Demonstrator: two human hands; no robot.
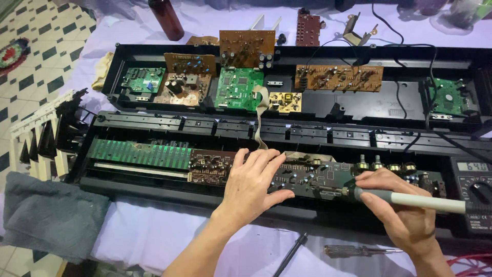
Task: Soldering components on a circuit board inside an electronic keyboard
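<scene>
At the near left edge lies one grey cloth (51, 215), with a stack of loose keys (41, 138) just beyond it. Three green circuit boards (238, 88) sit in the open black keyboard case (287, 51), and one brown bottle (166, 19) stands far left. The left hand (252, 183) rests flat, fingers spread, on the dark control board (312, 177). Just right, the right hand (397, 205) grips a pale-handled soldering iron (410, 200), tip at that board. A multimeter (474, 190) with a grey display sits at the right edge. One screwdriver (359, 251) lies near.
</scene>
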